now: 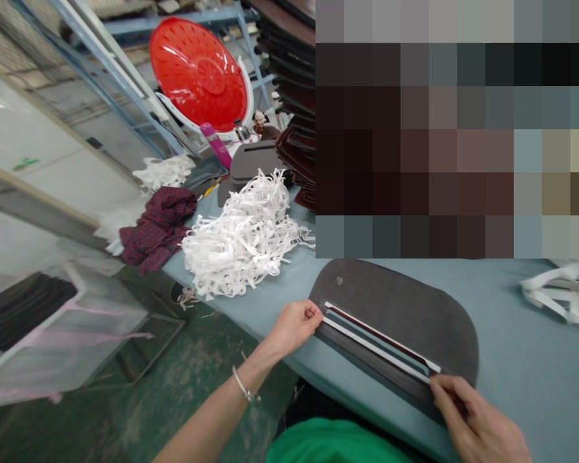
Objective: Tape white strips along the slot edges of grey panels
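On the table in front of me lies a dark grey, round-cornered sheet with a long slot cut in it. One white strip runs along the slot's far edge. A second white strip lies along the near edge, stretched between my two hands. My left hand pinches its left end at the slot's corner. At its right end, my right hand has thumb and forefinger closed on it, near the sheet's right side. The fingertips partly hide both ends of this strip.
A heap of white strips sits left of the sheet on the blue-green table. More white strips lie at the right. Behind are a striped cloth, a red basket and stacked dark sheets.
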A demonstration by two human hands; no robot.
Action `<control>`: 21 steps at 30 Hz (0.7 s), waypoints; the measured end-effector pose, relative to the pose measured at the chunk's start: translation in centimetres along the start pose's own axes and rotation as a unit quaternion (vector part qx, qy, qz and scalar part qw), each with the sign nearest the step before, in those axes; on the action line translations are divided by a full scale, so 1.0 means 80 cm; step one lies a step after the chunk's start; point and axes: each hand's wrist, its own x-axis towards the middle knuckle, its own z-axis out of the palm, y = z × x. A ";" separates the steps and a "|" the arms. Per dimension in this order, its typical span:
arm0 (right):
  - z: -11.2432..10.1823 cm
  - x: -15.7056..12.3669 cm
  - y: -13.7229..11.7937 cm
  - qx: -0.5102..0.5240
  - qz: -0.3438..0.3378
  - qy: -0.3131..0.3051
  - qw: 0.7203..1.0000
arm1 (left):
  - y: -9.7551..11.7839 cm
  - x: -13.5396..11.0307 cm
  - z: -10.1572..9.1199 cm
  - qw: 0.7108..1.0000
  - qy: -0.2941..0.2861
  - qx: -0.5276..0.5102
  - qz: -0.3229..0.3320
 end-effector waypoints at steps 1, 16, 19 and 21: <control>0.000 0.000 0.000 0.001 0.005 0.000 1.000 | -0.001 0.001 0.001 1.000 0.009 0.002 -0.011; -0.001 0.000 -0.005 0.007 0.049 0.010 0.999 | -0.003 0.009 0.005 0.999 0.023 0.023 -0.036; -0.001 0.000 -0.007 0.001 0.044 0.018 0.999 | -0.003 0.010 0.006 0.998 0.025 0.034 -0.037; 0.000 0.000 -0.008 -0.007 0.042 0.028 0.999 | -0.002 0.010 0.005 0.998 0.028 0.044 -0.038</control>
